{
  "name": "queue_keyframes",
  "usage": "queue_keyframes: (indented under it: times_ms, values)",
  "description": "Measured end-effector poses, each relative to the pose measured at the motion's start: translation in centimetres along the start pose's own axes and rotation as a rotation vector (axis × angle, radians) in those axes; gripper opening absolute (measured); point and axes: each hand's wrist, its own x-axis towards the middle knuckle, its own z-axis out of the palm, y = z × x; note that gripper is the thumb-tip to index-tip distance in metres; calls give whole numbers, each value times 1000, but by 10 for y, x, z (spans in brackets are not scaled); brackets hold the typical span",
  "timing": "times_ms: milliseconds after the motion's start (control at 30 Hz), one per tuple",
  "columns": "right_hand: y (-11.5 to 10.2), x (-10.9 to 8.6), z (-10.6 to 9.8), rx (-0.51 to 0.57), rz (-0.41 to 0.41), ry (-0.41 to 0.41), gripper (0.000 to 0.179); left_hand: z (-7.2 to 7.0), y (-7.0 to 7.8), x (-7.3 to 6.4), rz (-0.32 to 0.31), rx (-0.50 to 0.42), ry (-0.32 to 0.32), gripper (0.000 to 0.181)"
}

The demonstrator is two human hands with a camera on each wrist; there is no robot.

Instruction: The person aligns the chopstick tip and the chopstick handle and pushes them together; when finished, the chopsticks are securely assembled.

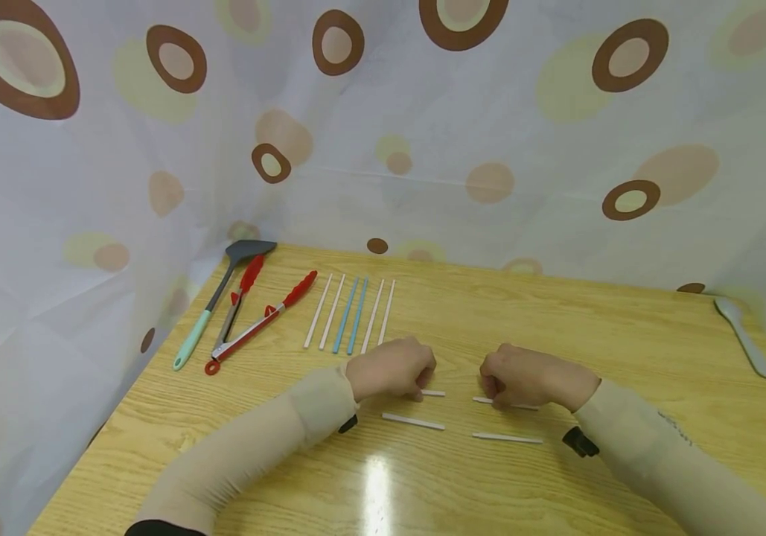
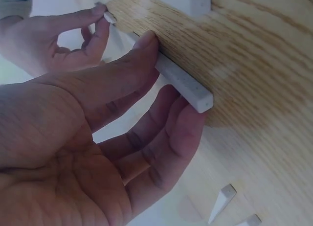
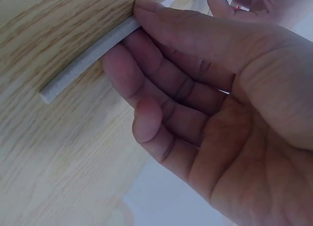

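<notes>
My left hand [image 1: 392, 368] pinches a short white chopstick piece [image 2: 183, 83] between thumb and fingertips, low over the table; its end is square and blunt. To the right, my right hand [image 1: 523, 374] pinches a slimmer white chopstick piece [image 3: 90, 59] between thumb and fingers, close over the wood. A gap separates the two held pieces. Nearer the front, another white piece [image 1: 412, 422] lies below the left hand, and a matching one [image 1: 507, 438] lies below the right hand, roughly in line with each other.
Behind the left hand is a row of long chopsticks: white ones [image 1: 318, 311] on either side of blue ones [image 1: 345, 316]. Red-tipped tongs [image 1: 245, 336] lie spread at left beside a spatula [image 1: 202, 326] with a mint handle. A grey spoon [image 1: 744, 337] lies far right. A patterned curtain [image 1: 449, 134] backs the table.
</notes>
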Motion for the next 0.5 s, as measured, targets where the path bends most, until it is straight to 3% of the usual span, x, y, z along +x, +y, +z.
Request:
queue_keyframes:
  times_ms: [500]
  values:
    - [1,-1,2,14,24,-6,25,3,1,1,-24,46,-8,26]
